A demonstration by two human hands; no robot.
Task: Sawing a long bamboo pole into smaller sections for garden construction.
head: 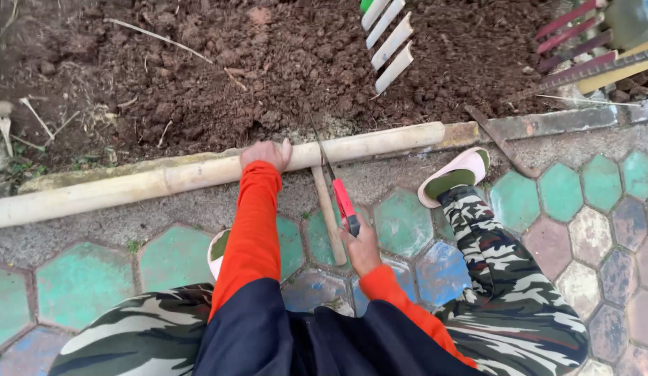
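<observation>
- Bamboo pole (129, 184): a long pale pole lying along the edge between the dark soil and the paving, running from the far left up to about the centre right. It rests on the concrete kerb (547, 124).
- Soil bed (198, 69): loose dark earth with dry stalks and twigs, filling the upper part of the view.
- Left hand (266, 154): sleeved in orange, fingers folded over the top of the bamboo pole and pressing down on it, a closed grip just left of the saw.
- Short bamboo piece (329, 212): a thinner pale stick lying on the paving, set crosswise under the pole and reaching toward the person.
- Hand saw (334, 177): a thin dark blade with a red handle; the blade crosses the bamboo pole just right of the left hand, its tip pointing at the soil.
- Right hand (362, 244): closed around the red handle of the saw, below the pole and over the paving.
- White slatted fence piece (390, 42): pale pointed slats standing in the soil at top centre.
- Right foot (456, 177): in a pale slipper with a green inner sole, planted on the paving beside the kerb, near the end of the pole; the leg wears camouflage trousers.
- Hexagonal paving (581, 202): worn tiles in green, blue and pink tones.
- Dark red slatted fence piece (574, 35): slats at the upper right corner, over the soil.
</observation>
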